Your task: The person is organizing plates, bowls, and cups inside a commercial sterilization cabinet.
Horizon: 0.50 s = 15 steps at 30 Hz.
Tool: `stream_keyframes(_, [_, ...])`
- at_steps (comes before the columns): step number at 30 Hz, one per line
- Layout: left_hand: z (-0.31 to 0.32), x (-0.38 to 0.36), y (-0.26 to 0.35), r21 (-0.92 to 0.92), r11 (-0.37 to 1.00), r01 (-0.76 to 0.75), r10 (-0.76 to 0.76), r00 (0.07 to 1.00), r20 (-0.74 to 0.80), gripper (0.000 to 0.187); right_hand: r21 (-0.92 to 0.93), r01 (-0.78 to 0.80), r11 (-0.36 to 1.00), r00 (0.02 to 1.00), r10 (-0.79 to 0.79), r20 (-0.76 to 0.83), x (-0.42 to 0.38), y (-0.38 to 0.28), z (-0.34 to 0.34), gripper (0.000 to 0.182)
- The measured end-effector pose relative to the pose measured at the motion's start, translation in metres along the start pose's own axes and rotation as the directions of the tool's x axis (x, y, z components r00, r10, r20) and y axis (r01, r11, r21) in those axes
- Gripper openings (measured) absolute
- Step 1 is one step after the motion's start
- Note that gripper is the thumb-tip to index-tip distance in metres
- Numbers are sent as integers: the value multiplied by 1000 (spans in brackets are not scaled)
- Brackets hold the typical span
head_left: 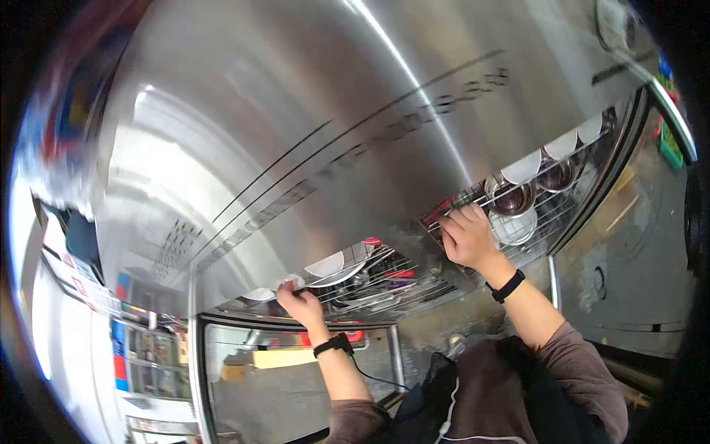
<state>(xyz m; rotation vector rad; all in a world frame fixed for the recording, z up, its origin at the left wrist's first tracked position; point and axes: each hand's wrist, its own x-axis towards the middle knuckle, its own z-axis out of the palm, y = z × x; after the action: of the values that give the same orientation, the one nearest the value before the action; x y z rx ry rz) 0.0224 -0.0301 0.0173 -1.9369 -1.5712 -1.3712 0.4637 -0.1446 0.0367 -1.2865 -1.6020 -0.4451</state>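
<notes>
My left hand [299,305] is at the front of a wire rack [396,298] inside a steel cabinet [355,111]. Its fingers are closed at the edge of a small white dish [297,282]. Beside it, larger white bowls [325,265] stand in the rack. My right hand [469,235] reaches to the rack's middle with fingers curled together, close to a narrow red item [441,210]. What those fingers grip is hidden. Right of this hand sit dark-lined metal bowls [512,198] and a white bowl [518,228].
Glass doors with metal frames stand open at the left [196,362] and right [669,118]. Shelves with goods [154,359] are at far left. Utensils with red parts [399,274] lie in the rack. A green basket [671,148] is at far right.
</notes>
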Motion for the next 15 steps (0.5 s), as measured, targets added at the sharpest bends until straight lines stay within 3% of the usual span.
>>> stream_keyframes(1, [-9,0,11,29,999,15,-16,999,36,58,9,6,1000,1000,-6,-7,-3,2,1,29])
stream_keyframes(4, [-31,-8,51,98,995,-33,35,999,-12,61,9,67,998,997,-67,43,-3,8,-7,33])
stream_keyframes(7, [-42,-8,111,-44,947,-318,317,948,-35,44,57,122,991,990,-125,61,-5,17,-6,37])
stream_keyframes(9, [-38,-16,155,-127,928,-351,354,935,-2,37,79,128,989,981,-138,138,-5,20,-12,40])
stream_keyframes(11, [-27,-24,193,-207,938,-278,293,955,42,25,121,116,986,982,-132,136,-7,21,-10,40])
stream_keyframes(13, [-9,-29,221,-295,923,-247,276,959,60,27,130,98,987,987,-113,114,-8,19,-7,40])
stream_keyframes(15, [8,-36,230,-289,950,-121,144,988,57,20,156,75,985,987,-96,131,-5,18,-13,39])
